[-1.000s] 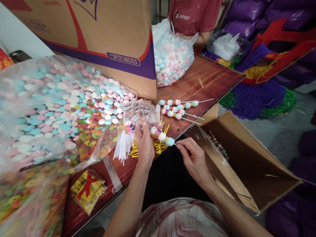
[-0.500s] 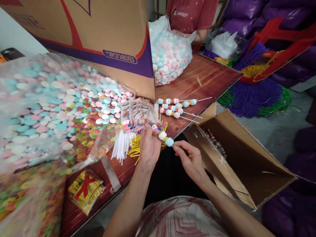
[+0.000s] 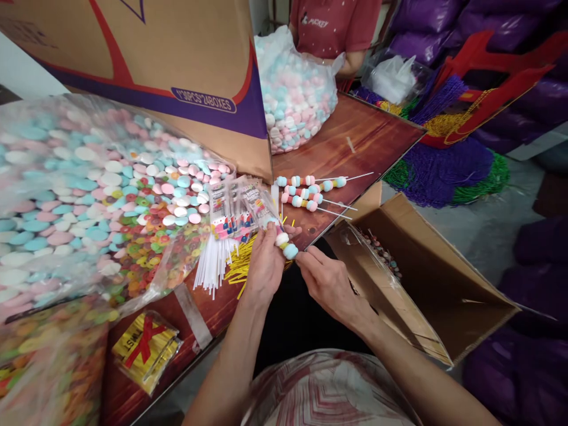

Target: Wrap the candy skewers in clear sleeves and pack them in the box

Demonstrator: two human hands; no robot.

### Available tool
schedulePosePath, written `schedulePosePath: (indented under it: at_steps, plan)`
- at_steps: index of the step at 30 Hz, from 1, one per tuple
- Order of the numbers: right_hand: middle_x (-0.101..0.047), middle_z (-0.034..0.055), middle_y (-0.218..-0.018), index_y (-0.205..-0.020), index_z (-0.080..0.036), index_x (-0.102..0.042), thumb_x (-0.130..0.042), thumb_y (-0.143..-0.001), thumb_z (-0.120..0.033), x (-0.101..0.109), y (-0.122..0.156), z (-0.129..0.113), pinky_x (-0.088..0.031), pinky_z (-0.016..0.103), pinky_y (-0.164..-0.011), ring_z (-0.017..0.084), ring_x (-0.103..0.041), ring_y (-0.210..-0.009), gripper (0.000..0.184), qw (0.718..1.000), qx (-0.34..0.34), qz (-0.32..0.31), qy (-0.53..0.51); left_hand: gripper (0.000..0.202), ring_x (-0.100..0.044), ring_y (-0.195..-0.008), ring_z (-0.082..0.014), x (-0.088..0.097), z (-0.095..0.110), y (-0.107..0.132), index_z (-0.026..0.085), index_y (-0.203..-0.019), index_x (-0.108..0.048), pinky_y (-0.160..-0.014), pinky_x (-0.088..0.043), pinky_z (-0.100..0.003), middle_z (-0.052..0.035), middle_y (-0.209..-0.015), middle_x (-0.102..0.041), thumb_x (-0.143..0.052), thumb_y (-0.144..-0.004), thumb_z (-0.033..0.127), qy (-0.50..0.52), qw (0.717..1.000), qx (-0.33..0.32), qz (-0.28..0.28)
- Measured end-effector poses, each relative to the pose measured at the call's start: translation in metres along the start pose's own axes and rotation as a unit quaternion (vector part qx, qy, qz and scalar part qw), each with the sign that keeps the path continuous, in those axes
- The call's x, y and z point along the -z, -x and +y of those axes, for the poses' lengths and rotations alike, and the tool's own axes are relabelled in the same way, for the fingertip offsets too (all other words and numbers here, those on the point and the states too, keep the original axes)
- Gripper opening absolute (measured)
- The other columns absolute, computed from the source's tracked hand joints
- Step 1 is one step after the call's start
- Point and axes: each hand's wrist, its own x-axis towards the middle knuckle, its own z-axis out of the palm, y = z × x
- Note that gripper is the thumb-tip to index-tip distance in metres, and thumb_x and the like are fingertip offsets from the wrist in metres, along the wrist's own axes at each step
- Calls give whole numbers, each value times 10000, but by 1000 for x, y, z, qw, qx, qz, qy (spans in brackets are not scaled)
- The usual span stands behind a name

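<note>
A candy skewer (image 3: 290,251) with white, yellow and pale blue pieces is held over the table edge. Its upper part is in a small printed clear bag. My left hand (image 3: 265,263) is wrapped around the bagged part, thumb and fingers pressed on it. The fingers of my right hand (image 3: 327,283) pinch together at the lower end, just past the blue marshmallow; the stick there is mostly hidden. Several finished candy skewers (image 3: 302,200) lie beyond my hands. Printed bags (image 3: 237,204), white sticks (image 3: 213,266) and golden twist ties (image 3: 241,264) lie by my left hand.
Big clear bags of marshmallows (image 3: 48,207) and ring gummies (image 3: 48,355) cover the left side. A tall carton (image 3: 177,65) stands behind. An open cardboard box (image 3: 444,296) is at my right. Across the table a person (image 3: 328,35) sits by another marshmallow bag (image 3: 297,89).
Both hands and the skewer have shifted slightly left in view. My right hand has turned, its fingers more curled at the skewer's lower end. The view itself has moved a little.
</note>
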Motion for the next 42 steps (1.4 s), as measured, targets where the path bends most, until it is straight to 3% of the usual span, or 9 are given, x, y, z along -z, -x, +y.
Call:
schedulePosePath:
  at_steps: [3, 6, 9, 12, 21, 26, 30, 33, 42]
  plan:
    - [-595, 28, -741, -881, -189, -650, -400, -981, -146, 2, 3, 4, -341, 235, -525, 115, -508, -577, 273, 993, 42, 0, 106, 267, -726, -922, -240, 0, 1, -1, 162, -773, -572, -902, -535, -406, -65, -796, -722, -745, -812, 362, 14, 999, 28, 13]
    - [-693, 64, -887, -1068, -186, -629, -439, -982, -180, 5, 2, 5, -429, 224, -571, 147, -639, -701, 209, 998, -4, 10, 66, 231, -724, -930, -231, -2, -2, 0, 155, -832, -602, -906, -544, -413, -65, -821, -727, -733, -831, 346, 24, 999, 39, 6]
    - [-687, 103, -1235, -1423, -224, -435, -444, -953, -132, 9, -1, 6, -542, 266, -711, 201, -705, -971, 479, 999, -45, -16, -8, 214, -716, -953, -221, -6, -4, 1, 159, -871, -618, -920, -545, -408, -59, -848, -728, -720, -846, 345, 32, 999, 39, -9]
    - [-591, 99, -1411, -1552, -272, -278, -401, -947, -102, 11, -1, 7, -565, 323, -858, 223, -660, -1159, 640, 998, -26, -57, -33, 207, -711, -981, -224, -7, -4, 2, 177, -888, -610, -935, -542, -414, -49, -870, -732, -733, -835, 335, 42, 998, 42, -7]
    - [-737, 58, -989, -1570, -247, -266, -369, -922, -53, 3, 4, 2, -543, 265, -704, 166, -694, -763, 684, 993, -32, -109, -33, 218, -718, -980, -244, -7, -3, 1, 164, -854, -630, -913, -545, -399, -91, -905, -748, -750, -808, 340, 26, 998, 54, -2]
    - [-724, 79, -841, -1530, -235, -389, -402, -852, -1, 3, 4, 1, -491, 229, -592, 169, -662, -639, 718, 988, -25, -127, 86, 167, -742, -846, -235, 1, -2, 1, 143, -818, -660, -852, -554, -370, -79, -851, -753, -744, -786, 283, -15, 995, 95, -37]
    - [-728, 67, -1105, -1518, -289, -403, -378, -962, -112, 9, -3, 3, -553, 275, -788, 192, -708, -959, 584, 991, -44, -102, -78, 166, -734, -865, -240, 6, 0, 0, 151, -838, -678, -860, -552, -387, -90, -887, -759, -727, -798, 305, -23, 989, 124, -82]
    - [-642, 33, -1327, -1490, -312, -444, -396, -1004, -209, 10, -6, 7, -502, 328, -993, 192, -595, -1240, 500, 971, -72, -57, -222, 272, -711, -963, -247, 5, 5, -1, 158, -905, -692, -865, -550, -373, -114, -1005, -751, -709, -825, 417, -37, 984, 138, -110]
    - [-632, 19, -1346, -1442, -290, -529, -454, -988, -280, 11, 0, 9, -452, 374, -1042, 226, -572, -1236, 460, 942, -113, -66, -310, 310, -720, -852, -204, -8, 28, -25, 154, -789, -640, -757, -548, -294, -65, -842, -724, -764, -781, 438, 21, 998, 52, 7]
